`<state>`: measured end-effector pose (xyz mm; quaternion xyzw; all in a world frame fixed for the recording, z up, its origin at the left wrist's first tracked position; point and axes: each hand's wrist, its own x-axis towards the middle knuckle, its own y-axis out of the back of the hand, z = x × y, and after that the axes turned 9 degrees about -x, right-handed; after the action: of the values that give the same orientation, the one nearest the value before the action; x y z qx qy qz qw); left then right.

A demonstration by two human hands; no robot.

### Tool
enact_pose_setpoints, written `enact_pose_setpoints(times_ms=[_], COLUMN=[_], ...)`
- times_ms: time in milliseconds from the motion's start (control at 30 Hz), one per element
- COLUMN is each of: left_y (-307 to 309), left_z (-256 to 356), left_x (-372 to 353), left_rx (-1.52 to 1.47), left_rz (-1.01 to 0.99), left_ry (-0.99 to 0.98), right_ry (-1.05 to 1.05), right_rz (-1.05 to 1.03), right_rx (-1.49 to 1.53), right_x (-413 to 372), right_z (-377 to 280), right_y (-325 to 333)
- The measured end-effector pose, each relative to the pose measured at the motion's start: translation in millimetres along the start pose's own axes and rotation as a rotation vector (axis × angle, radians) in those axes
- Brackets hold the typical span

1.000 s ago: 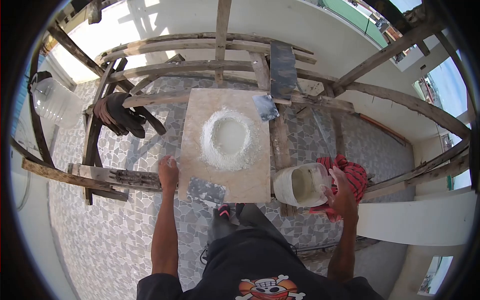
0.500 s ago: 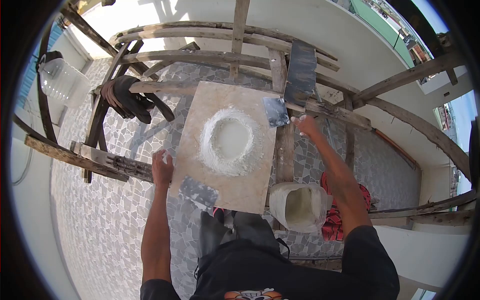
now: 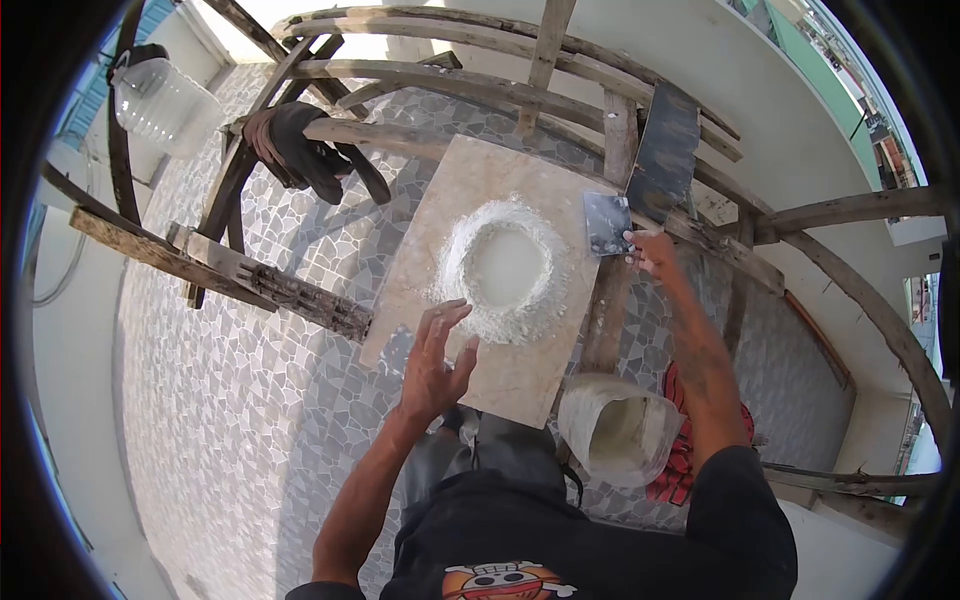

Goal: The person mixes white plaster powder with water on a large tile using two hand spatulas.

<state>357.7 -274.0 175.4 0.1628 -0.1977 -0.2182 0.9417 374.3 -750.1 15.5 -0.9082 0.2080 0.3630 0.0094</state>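
A square beige board (image 3: 470, 170) bears a ring of white powder (image 3: 512, 322) with a pool of whitish liquid (image 3: 505, 265) in its middle. My left hand (image 3: 435, 360), fingers spread, hovers over the board's near left part, close to the powder. Partly hidden behind it is a white-smeared grey plate (image 3: 395, 347) at the board's left corner. On the right, my right hand (image 3: 655, 255) has its fingertips and thumb on the edge of a dark, flat scraper plate (image 3: 605, 222) at the board's right edge.
A translucent plastic container (image 3: 625, 425) stands near right beside red-and-black cloth (image 3: 672, 485). A longer dark sheet (image 3: 665, 150) leans on the wooden frame (image 3: 420, 75). Dark cloth (image 3: 310, 150) hangs at left, near a clear plastic bottle (image 3: 165, 105).
My left hand has moved from the board's left side to above its near part. My right hand has reached the dark scraper plate and taken its edge. The whole view has shifted.
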Motion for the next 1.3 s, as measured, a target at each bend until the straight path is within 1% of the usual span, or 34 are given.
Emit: enact_pose_setpoints(times_ms=[67, 133, 167, 233, 300, 333, 433, 500, 567, 633, 733, 767, 833, 867, 933, 1033, 1100, 1200, 1300], left_y=[-8.4, -5.0, -2.1, 9.5, 23.5, 32.2, 51.2, 59.0, 65.9, 68.2, 70.7, 69.8, 70.7, 71.7, 73.4, 72.7, 69.2, 63.1, 57.0], left_z=[21.0, 29.9, 29.3, 18.2, 3.8, -3.3, -7.7, -10.8, -9.2, -19.1, -20.5, -28.1, -36.2, -41.0, -49.2, -56.1, -54.7, -69.4, -69.4], left_x=[-10.9, -24.3, -33.3, -55.7, -79.1, -86.6, -112.6, -133.1, -151.6, -186.3, -234.9, -256.6, -294.6, -312.1, -348.5, -388.2, -407.0, -452.2, -469.0], left_rx=[-0.131, -0.147, -0.116, -0.053, -0.03, -0.013, 0.05, 0.106, 0.178, 0.261, 0.244, 0.2, 0.278, 0.316, 0.274, 0.238, 0.191, 0.186, 0.149], left_rz=[-0.11, -0.154, -0.149, -0.137, -0.06, -0.024, 0.087, 0.117, 0.158, 0.203, 0.302, 0.363, 0.397, 0.416, 0.492, 0.562, 0.613, 0.62, 0.622], left_ry=[0.004, 0.048, 0.063, 0.095, 0.165, 0.193, 0.404, 0.452, 0.494, 0.548, 0.775, 0.793, 0.823, 0.836, 0.911, 1.031, 1.116, 1.229, 1.297], right_ry=[-0.013, -0.018, 0.042, 0.128, 0.213, 0.26, 0.387, 0.485, 0.633, 0.744, 0.886, 0.936, 1.033, 1.057, 1.096, 1.079, 1.05, 1.058, 1.061], right_rz=[-0.083, -0.141, -0.165, -0.215, -0.242, -0.241, -0.231, -0.198, -0.251, -0.262, -0.258, -0.278, -0.315, -0.319, -0.329, -0.302, -0.32, -0.293, -0.241], right_rx=[0.073, 0.128, 0.113, 0.048, -0.042, -0.096, -0.337, -0.584, -0.792, -0.885, -1.078, -1.145, -1.276, -1.286, -1.311, -1.405, -1.448, -1.471, -1.472], right_x=[-6.0, -25.5, -44.5, -57.8, -70.9, -80.7, -115.0, -140.4, -151.6, -165.7, -167.8, -166.1, -160.6, -156.0, -147.8, -138.0, -133.2, -128.0, -122.3], right_z=[-10.6, -24.2, -35.5, -50.1, -68.1, -81.3, -108.0, -135.1, -147.8, -150.4, -143.9, -141.8, -133.7, -130.0, -120.4, -119.0, -122.5, -121.0, -120.8], right_y=[9.7, 20.1, 19.4, 22.9, 18.8, 9.0, -29.6, -65.9, -104.0, -145.8, -197.2, -209.9, -230.6, -238.0, -248.9, -256.4, -258.7, -257.2, -253.8])
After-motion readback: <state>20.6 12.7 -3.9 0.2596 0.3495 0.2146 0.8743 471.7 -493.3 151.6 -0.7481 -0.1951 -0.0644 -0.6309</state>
